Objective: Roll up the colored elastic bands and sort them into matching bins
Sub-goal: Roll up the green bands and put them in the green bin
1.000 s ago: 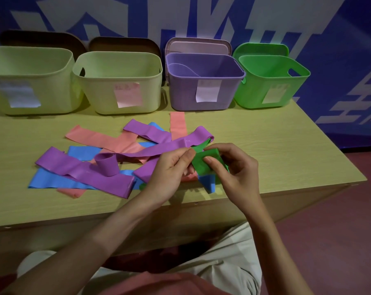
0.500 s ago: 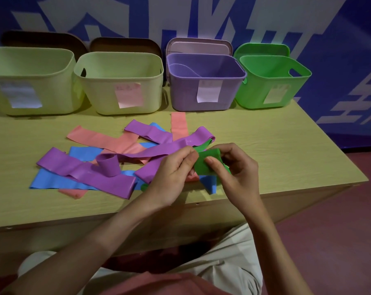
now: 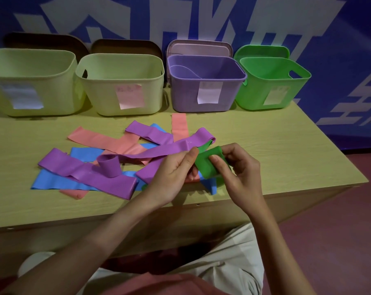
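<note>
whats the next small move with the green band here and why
Probably keep rolling: both the left hand and the right hand pinch the green band, and a flat tail of it runs under the purple band, so it is not ready for the green bin.

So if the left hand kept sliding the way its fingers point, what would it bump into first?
The left hand points up and to the right, straight at the green band that both hands pinch. So it would press into that band and then the right hand just behind it, though exact depth is hard to judge.
</note>
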{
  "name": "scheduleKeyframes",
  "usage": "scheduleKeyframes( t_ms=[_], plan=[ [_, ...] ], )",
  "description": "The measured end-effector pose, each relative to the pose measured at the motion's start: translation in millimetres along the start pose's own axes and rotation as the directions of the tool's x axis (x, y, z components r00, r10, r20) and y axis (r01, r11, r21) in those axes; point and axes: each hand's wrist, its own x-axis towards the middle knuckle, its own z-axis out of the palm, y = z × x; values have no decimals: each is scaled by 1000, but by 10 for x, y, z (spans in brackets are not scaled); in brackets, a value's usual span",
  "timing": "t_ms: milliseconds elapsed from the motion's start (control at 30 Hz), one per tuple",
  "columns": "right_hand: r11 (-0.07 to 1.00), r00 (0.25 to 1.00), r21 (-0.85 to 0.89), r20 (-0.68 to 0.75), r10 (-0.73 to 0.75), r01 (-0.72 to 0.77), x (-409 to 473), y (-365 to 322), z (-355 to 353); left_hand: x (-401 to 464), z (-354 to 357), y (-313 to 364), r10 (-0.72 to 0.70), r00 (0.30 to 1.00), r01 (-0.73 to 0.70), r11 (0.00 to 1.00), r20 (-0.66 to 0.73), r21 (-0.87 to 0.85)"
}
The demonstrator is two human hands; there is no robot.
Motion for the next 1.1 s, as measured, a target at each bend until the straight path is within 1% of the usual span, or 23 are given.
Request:
scheduleKeyframes(
  t_ms=[133,233,300,367,433,567,733,800,867,933,1000,1100],
  plan=[
    [1000,1000,23,-10,22,-22,0,32,14,-25,-47,-63,101,995,-102,991,17,86],
    [998,999,51,-19,34,-33,6,43,12,-24,-74,-90,179,983,-186,956,49,229],
    [994,997,90,-32,63,-60,10,41,32,-20,-65,-83,194,981,-195,943,31,268],
    [986,996,153,-39,79,-72,17,34,51,-14,-47,-81,176,984,-171,955,0,241],
    [984,998,168,-14,68,-65,27,27,45,-3,-32,-90,147,989,-141,974,-22,180],
    [994,999,103,25,39,-42,21,49,30,13,-9,-81,101,993,-94,990,-61,107],
    [999,999,19,-25,48,-47,13,80,45,46,-5,-97,35,997,-30,996,-66,85],
    [999,998,-10,-38,42,-42,24,87,36,45,4,-99,37,998,-33,996,-44,83],
    [999,998,-15,-36,41,-42,27,76,37,27,-4,-114,70,997,-68,993,-18,93],
    [999,999,-8,-18,46,-46,32,70,42,14,-36,-133,124,992,-123,979,0,163],
    [998,998,6,8,61,-61,35,71,47,10,-66,-128,178,984,-176,946,19,272],
    [993,995,66,17,98,-99,25,87,72,5,-49,-111,204,978,-200,900,32,388]
  ],
)
